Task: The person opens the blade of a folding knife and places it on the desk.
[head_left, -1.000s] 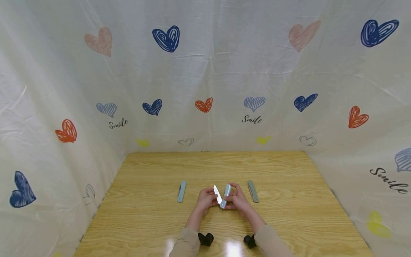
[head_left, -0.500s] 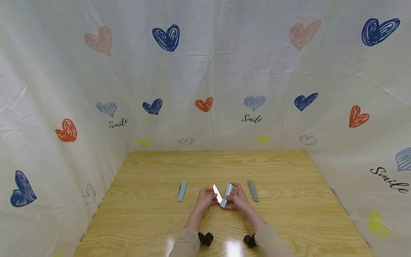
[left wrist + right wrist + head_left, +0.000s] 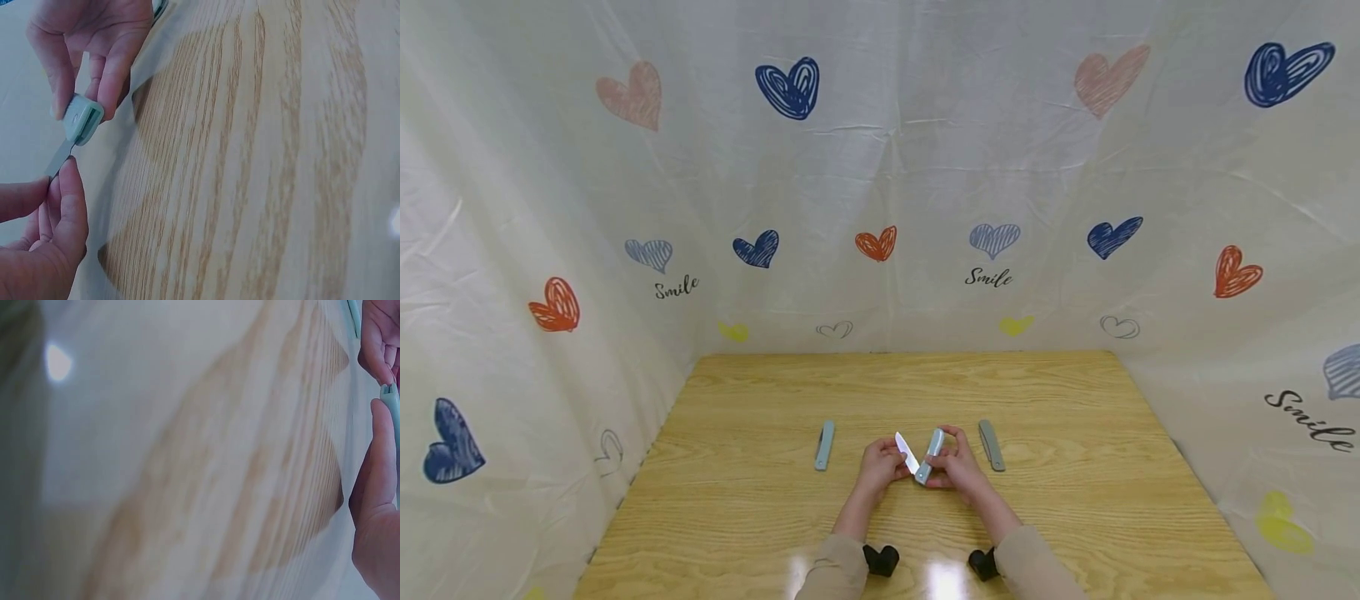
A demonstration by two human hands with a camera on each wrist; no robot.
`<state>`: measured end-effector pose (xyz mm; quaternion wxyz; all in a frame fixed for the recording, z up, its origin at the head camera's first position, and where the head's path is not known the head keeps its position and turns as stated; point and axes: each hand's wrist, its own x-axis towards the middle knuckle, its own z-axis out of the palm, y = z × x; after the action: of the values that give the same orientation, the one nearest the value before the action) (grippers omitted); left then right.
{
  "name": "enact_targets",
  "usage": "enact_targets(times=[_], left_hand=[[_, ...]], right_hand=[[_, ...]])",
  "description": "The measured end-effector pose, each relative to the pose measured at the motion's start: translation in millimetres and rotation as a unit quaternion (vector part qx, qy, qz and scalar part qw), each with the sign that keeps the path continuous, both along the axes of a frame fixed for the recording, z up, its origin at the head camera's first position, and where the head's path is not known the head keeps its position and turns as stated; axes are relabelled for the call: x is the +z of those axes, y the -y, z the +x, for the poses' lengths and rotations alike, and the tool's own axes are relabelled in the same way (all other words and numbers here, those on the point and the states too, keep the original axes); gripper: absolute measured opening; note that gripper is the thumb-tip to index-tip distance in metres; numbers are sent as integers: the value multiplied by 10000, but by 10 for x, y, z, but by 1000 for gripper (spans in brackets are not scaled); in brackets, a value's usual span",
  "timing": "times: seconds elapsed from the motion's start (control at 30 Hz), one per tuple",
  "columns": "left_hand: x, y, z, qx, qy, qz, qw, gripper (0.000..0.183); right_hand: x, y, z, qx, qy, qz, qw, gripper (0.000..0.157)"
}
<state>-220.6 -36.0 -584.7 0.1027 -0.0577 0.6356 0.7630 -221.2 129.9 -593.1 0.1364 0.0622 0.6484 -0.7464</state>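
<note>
Between both hands, above the middle of the table, is a folding knife (image 3: 930,457) with a light blue handle. Its shiny blade (image 3: 906,453) stands partway out, making a V with the handle. My left hand (image 3: 882,463) pinches the blade between thumb and fingers. On the other side, my right hand (image 3: 953,463) grips the handle. The left wrist view shows the slotted end of the handle (image 3: 84,120) and the short stretch of blade (image 3: 60,159) between the two hands. At the right wrist view's edge, only part of the handle (image 3: 390,403) appears.
A folded light blue knife (image 3: 824,446) lies on the wooden table (image 3: 760,517) to the left of the hands. Another folded knife (image 3: 991,446), grey-green, lies to the right. A white curtain (image 3: 880,167) printed with hearts surrounds the back and sides.
The blade and handle have spread slightly farther apart. The blade tip has shifted a little left and the handle's top a little right. Both hands keep their hold.
</note>
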Motion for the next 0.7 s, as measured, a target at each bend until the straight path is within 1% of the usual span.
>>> enact_targets(times=[0.17,0.3,0.4,0.5,0.7], left_hand=[[-13,4,-6,19,-7,145,9999,29],[-32,11,-8,57,65,206,9998,29],[-15,17,4,87,96,222,9997,29],[68,22,39,118,44,237,9996,29],[332,25,155,266,18,224,9994,30]], right_hand=[[2,-3,2,-45,15,-46,10000,68],[-9,0,-2,-93,33,-75,9999,68],[-9,7,-3,-135,52,-81,9999,68],[4,13,-4,-206,78,-120,9997,67],[49,18,7,-352,86,-223,9991,66]])
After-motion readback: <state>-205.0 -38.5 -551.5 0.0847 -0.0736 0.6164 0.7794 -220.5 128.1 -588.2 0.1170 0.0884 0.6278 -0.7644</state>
